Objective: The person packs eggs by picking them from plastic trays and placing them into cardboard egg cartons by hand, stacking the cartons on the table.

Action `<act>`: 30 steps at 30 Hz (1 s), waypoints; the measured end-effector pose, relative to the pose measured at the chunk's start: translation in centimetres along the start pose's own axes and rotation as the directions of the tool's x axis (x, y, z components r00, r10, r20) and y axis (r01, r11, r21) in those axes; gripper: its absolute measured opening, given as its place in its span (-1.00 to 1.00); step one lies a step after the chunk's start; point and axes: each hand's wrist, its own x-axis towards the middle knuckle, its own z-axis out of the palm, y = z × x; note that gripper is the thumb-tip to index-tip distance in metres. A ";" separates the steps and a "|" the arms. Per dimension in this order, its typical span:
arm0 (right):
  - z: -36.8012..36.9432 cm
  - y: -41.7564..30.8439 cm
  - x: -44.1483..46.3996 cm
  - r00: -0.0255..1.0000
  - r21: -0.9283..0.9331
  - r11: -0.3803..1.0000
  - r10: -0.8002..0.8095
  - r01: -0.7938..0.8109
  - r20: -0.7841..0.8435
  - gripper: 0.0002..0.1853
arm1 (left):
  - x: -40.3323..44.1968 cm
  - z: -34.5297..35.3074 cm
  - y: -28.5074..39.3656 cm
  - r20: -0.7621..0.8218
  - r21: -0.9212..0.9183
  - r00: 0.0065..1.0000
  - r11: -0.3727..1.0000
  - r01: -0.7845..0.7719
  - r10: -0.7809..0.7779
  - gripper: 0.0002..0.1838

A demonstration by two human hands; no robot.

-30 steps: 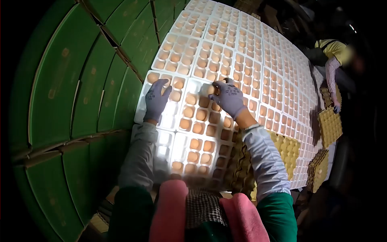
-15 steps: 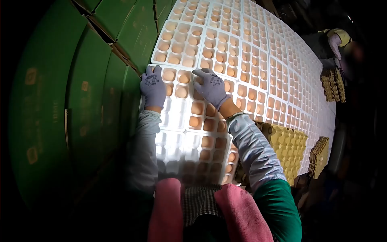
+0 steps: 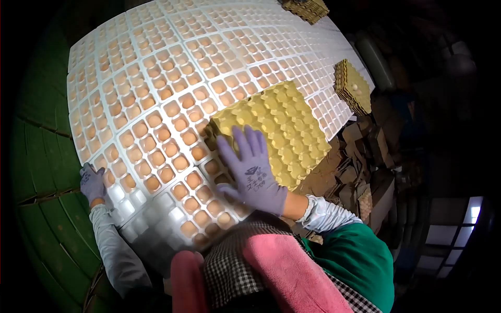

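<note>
My left hand (image 3: 93,183), in a grey-purple glove, rests at the left edge of a white foam egg tray (image 3: 125,211) with eggs in its upper cells and bare cells below. Its fingers are partly curled but apart, and I see nothing held. My right hand (image 3: 253,175), gloved alike, has its fingers spread beside the near-left edge of a yellow pulp egg tray (image 3: 284,125). Whether it touches that tray is unclear. Brown eggs (image 3: 193,181) sit in the foam tray (image 3: 176,213) under and left of my right hand.
More foam trays of eggs (image 3: 167,68) cover the surface ahead. Stacks of pulp trays stand at the far edge (image 3: 308,9) and right edge (image 3: 352,87), the latter with a few eggs on top. Green cartons (image 3: 49,219) line the left; flattened cardboard (image 3: 326,182) lies at right.
My view has turned right. My right hand has left the eggs and moved to the pulp tray, its fingers now spread. My left hand stays at the tray's left edge.
</note>
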 end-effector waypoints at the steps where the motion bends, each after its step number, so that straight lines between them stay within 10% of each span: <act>1: -0.1 2.0 -1.5 1.000 -0.012 1.000 0.014 -0.014 -0.010 -0.13 | 0.3 -0.1 -0.4 0.003 -0.036 1.000 0.999 0.015 -0.015 -0.55; 7: -7.2 5.9 -7.0 0.983 0.113 0.980 0.173 -0.166 -0.056 -0.25 | 4.0 2.5 -5.2 -0.056 -0.260 0.997 0.965 0.030 -0.046 -0.68; 10: -12.2 10.6 -8.9 0.942 0.051 0.965 0.262 -0.257 -0.209 -0.31 | 5.9 4.2 -7.6 -0.031 -0.092 0.999 0.996 0.010 -0.013 -0.66; 14: -10.9 22.9 -9.4 0.889 -0.117 0.922 0.313 -0.369 -0.334 -0.29 | -0.3 -1.0 3.3 -0.186 -0.353 0.976 0.920 -0.171 0.110 -0.56; 15: -9.5 27.1 -9.3 0.887 -0.149 0.901 0.350 -0.407 -0.301 -0.31 | -4.2 -3.1 8.3 -0.125 -0.655 0.979 0.727 -0.204 0.162 -0.61; 19: -0.8 41.4 -10.6 0.863 -0.056 0.883 0.440 -0.466 -0.246 -0.36 | -24.0 -10.0 26.7 -0.018 -0.770 0.857 0.540 -0.340 0.514 -0.73; 22: -4.4 34.4 -11.1 0.968 0.136 0.982 0.155 -0.129 -0.198 -0.40 | -32.4 -8.1 33.4 0.028 -0.603 0.641 0.525 -0.601 0.767 -0.61; 24: -5.7 31.6 -12.8 0.983 0.379 0.924 -0.107 0.044 0.148 -0.49 | -35.4 -4.1 35.3 -0.034 -0.460 0.665 0.579 -0.673 0.746 -0.60; 27: -3.9 30.2 -14.5 0.949 0.122 0.952 -0.295 0.281 0.116 -0.61 | -37.2 -2.6 36.0 -0.065 -0.329 0.716 0.662 -0.673 0.695 -0.54; 30: -2.9 33.0 -13.9 0.974 0.453 0.870 -0.227 0.194 0.019 -0.60 | -37.9 -3.0 35.4 -0.104 -0.401 0.771 0.683 -0.610 0.628 -0.57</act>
